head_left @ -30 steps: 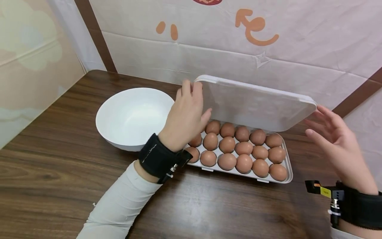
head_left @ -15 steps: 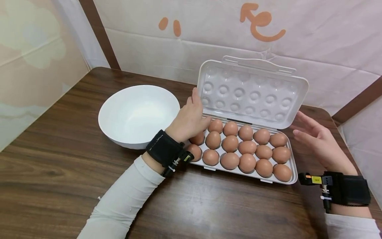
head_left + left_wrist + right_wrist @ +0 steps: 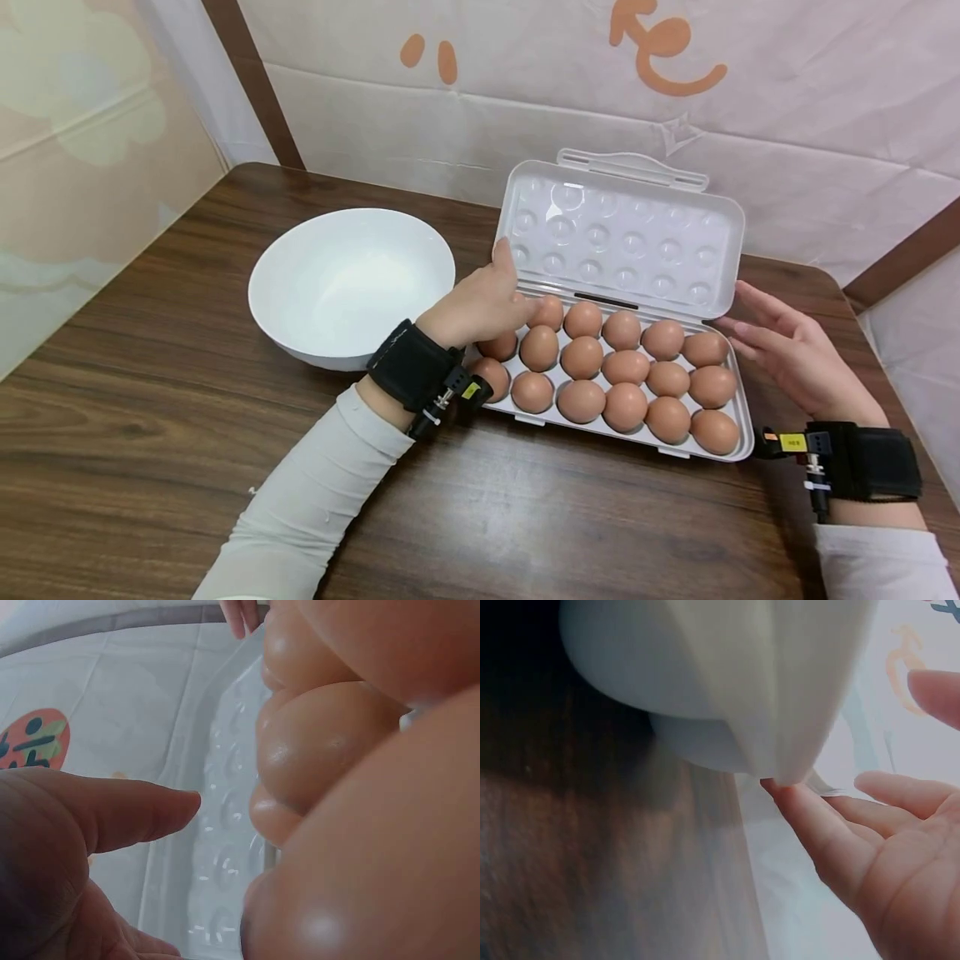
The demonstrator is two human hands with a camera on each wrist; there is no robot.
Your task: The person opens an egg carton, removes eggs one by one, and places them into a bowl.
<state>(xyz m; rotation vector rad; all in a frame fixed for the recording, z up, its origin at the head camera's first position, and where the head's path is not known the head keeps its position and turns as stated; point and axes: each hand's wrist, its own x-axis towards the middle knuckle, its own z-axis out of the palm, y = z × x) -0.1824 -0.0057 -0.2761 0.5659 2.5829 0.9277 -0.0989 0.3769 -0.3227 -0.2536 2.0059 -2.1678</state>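
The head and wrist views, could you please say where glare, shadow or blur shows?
Head: bright glare on the tabletop and the open lid; left wrist: a soft highlight on the blurred nearest egg; right wrist: deep shadow at upper left.

This looks like a booth-like space, with creased printed sheets [image 3: 360,108] hung close around a wood-grain table [image 3: 562,525].

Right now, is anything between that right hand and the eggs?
From the side, yes: the box's right rim stands between the right hand and the eggs. From above, nothing visible blocks them; the lid stands open behind them.
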